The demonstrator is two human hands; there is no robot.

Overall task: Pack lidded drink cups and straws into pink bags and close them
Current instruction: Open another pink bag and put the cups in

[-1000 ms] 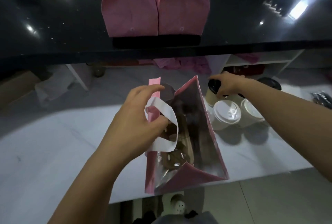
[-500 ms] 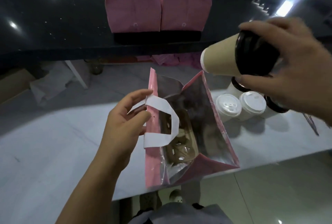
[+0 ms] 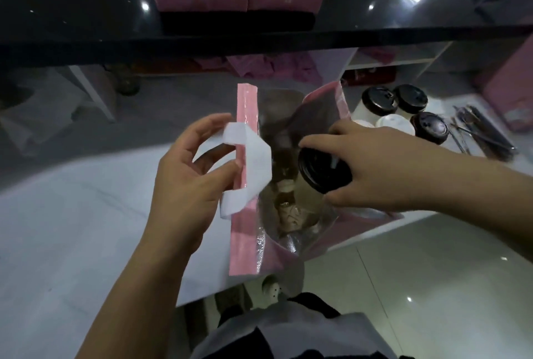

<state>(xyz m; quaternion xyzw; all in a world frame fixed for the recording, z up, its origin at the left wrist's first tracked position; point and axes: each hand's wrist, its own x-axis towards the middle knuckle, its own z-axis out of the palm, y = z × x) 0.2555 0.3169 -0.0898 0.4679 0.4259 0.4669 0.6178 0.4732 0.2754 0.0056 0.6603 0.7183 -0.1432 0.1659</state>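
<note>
**A:** What is at the left?

**B:** Your left hand (image 3: 187, 174) is above the pale surface (image 3: 72, 214). Its fingers curl round the white handle (image 3: 248, 162) on the left wall of the pink bag (image 3: 245, 231), with the thumb behind the loop and the fingertips in front.

**A:** And the bag itself?

**B:** It stands upright in the middle, at the near edge of the surface. Its mouth is wide open towards you and the silvery lining shows. Brown shapes lie at the bottom, too dim to name.

**A:** The right side?

**B:** Your right hand (image 3: 372, 168) reaches in from the right. It grips a black-lidded cup (image 3: 323, 170) from above, fingers and thumb wrapped round the lid. The cup sits within the bag's open mouth, in its right half. You cannot tell from here whether it touches the bottom.

**A:** Further right?

**B:** Behind that hand, a cluster of lidded cups (image 3: 377, 100) stands on the surface just beside the bag. Three have black lids and at least one has a white lid. Right of them lie dark slim things (image 3: 484, 136), too blurred to name.
</note>
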